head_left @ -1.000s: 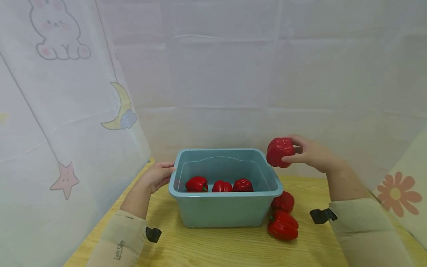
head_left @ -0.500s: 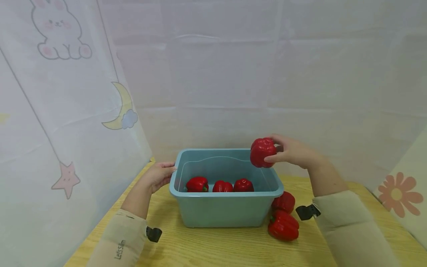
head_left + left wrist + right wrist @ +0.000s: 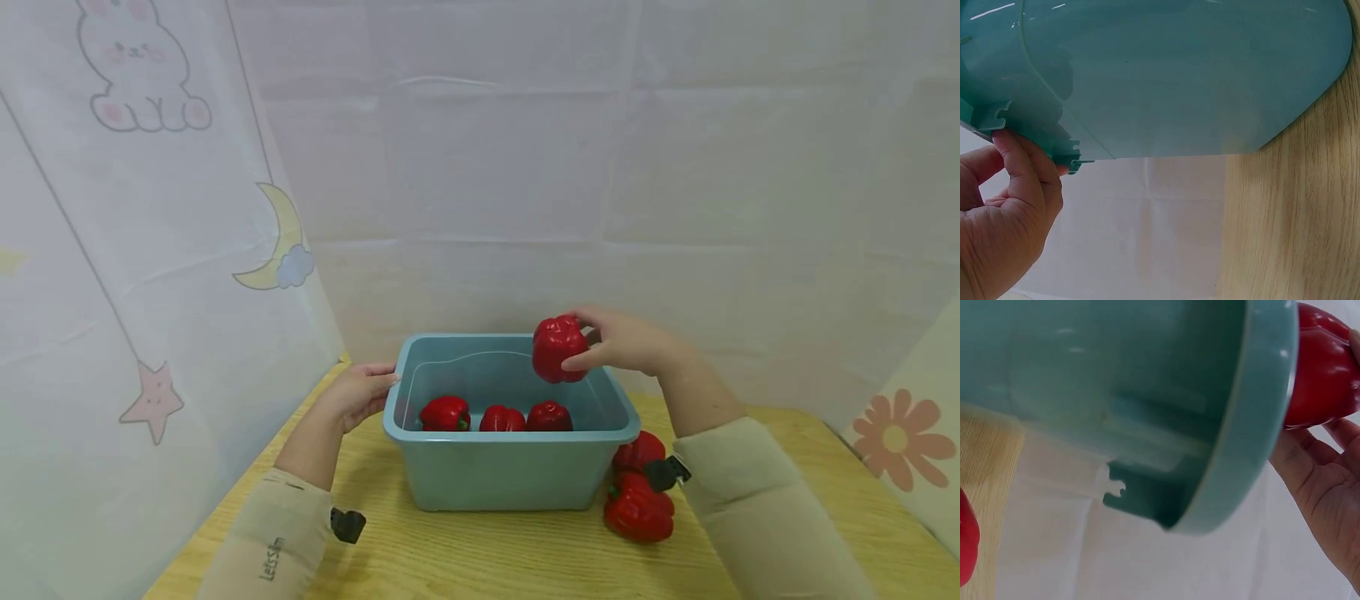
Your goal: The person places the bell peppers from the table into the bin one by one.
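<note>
A red bell pepper (image 3: 557, 352) hangs over the right part of a blue-green plastic bin (image 3: 510, 475), gripped between the thumb and fingers of my right hand (image 3: 628, 342). The right wrist view shows that pepper (image 3: 1322, 372) partly hidden behind the bin's rim. My left hand (image 3: 360, 395) holds the bin's left rim; in the left wrist view its fingers (image 3: 1022, 169) curl under the edge. Inside the bin lie a pepper with a green stem (image 3: 445, 414), a middle pepper (image 3: 502, 419) and a right-hand pepper (image 3: 549, 417), their lower parts hidden by the front wall.
Two more red peppers sit on the wooden table (image 3: 450, 558) by the bin's right side: a rear pepper (image 3: 639, 450) and a front pepper (image 3: 639, 510). A pale printed cloth (image 3: 495, 183) hangs behind and on both sides.
My right hand has carried its pepper leftward, from beside the bin's right rim to above its opening. The left hand keeps its hold on the rim.
</note>
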Tool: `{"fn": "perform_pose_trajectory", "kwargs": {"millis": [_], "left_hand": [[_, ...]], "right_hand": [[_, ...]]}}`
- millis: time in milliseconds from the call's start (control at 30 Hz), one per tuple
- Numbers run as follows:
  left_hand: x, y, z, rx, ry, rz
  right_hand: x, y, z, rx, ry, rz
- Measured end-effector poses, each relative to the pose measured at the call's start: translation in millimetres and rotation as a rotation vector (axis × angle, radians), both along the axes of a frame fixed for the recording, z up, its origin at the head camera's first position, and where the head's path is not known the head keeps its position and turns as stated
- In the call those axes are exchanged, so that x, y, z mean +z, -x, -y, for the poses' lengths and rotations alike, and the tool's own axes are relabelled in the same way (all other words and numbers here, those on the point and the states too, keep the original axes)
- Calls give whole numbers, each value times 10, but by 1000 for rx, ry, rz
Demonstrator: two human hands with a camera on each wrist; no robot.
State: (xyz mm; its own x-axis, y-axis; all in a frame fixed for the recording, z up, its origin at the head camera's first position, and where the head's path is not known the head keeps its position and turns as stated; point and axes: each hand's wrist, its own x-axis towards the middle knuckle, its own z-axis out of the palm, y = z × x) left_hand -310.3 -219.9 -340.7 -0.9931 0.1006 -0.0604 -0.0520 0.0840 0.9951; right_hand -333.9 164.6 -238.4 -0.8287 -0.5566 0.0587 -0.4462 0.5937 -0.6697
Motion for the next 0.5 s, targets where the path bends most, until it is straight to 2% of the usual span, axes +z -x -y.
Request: {"fn": "perform_pose_trajectory", "kwargs": {"millis": [500], "left_hand": [[20, 0, -22, 1, -11, 1]], "right_hand": [[18, 1, 131, 17, -3, 13]]}}
